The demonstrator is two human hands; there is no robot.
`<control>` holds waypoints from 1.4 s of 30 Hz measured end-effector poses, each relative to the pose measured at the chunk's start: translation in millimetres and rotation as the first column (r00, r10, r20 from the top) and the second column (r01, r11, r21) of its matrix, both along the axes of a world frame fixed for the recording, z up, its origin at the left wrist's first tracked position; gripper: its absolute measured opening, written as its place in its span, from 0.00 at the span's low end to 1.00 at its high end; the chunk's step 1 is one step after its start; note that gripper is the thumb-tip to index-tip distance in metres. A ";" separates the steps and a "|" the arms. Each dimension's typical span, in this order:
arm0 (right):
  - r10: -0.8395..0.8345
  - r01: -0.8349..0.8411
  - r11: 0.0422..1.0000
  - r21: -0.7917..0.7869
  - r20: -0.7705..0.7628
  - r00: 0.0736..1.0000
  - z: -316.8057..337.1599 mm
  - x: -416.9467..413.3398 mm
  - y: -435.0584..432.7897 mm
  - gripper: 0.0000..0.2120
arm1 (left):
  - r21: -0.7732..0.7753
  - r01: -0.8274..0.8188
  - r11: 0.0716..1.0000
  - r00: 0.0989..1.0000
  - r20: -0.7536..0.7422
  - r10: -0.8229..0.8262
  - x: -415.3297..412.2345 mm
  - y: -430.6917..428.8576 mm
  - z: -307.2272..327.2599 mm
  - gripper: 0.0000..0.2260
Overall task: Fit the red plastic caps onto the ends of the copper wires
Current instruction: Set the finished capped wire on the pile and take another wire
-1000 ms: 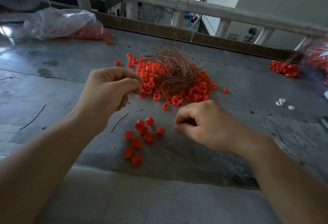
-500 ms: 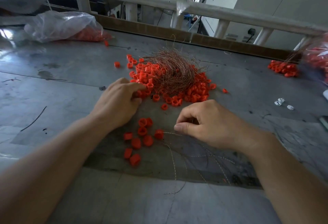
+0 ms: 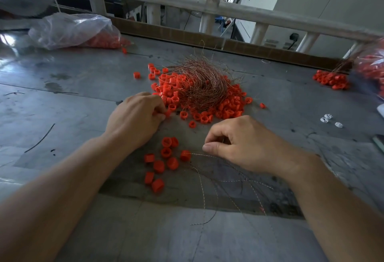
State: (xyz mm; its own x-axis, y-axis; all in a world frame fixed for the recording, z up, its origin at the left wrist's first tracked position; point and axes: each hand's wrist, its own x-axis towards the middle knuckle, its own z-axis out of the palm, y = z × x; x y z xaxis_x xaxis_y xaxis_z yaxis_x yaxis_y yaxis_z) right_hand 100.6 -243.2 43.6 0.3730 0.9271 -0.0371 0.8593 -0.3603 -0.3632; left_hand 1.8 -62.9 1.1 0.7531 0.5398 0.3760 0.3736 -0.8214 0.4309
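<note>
A tangled bundle of copper wires [image 3: 202,83] lies on the grey table, ringed by a heap of loose red plastic caps [image 3: 226,109]. My left hand [image 3: 137,118] rests at the heap's near left edge, fingers curled and pinching a red cap [image 3: 168,113]. My right hand [image 3: 243,143] is lower and to the right, thumb and fingers pinching thin copper wires [image 3: 199,154] whose strands trail toward me. One of these wires ends in a red cap [image 3: 185,155]. Several more red caps [image 3: 164,163] lie in a small group between my forearms.
A clear plastic bag holding red caps [image 3: 76,30] lies at the back left, another bag [image 3: 372,66] at the far right beside a small cap pile [image 3: 332,80]. A few white clips [image 3: 329,119] lie right. A white railing [image 3: 187,2] borders the far table edge.
My left hand dropped from chest height to the table and reached into the cap heap, taking a cap. My right hand stayed put; loose wire strands now show trailing from it.
</note>
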 end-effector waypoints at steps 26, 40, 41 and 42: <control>0.098 -0.109 0.826 0.553 0.050 0.994 -4.6 -7.7 6.6 0.19 | -0.527 0.559 0.640 0.820 0.467 -0.332 -24.5 -36.0 32.7 0.12; 0.049 -0.087 0.729 0.679 0.075 0.996 -1.1 -7.5 5.4 0.03 | -0.499 0.533 0.684 0.819 0.506 -0.270 -23.5 -36.0 34.7 0.05; 0.009 -0.065 0.711 0.700 0.084 0.996 1.3 -5.9 4.1 0.03 | -0.502 0.504 0.703 0.830 0.506 -0.235 -23.8 -33.7 35.0 0.04; -0.031 -0.041 0.688 0.725 0.086 0.996 3.8 -3.7 2.6 0.03 | -0.507 0.456 0.731 0.844 0.506 -0.176 -23.3 -29.7 34.5 0.03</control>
State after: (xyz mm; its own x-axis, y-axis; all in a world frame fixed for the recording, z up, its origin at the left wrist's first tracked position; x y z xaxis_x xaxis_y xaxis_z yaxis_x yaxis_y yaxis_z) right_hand 96.9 -240.5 47.4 0.3366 0.6532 0.6783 0.9000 -0.0113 -0.4357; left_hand -21.5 -92.7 35.6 0.7768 0.5099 0.3696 -0.1803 -0.3822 0.9063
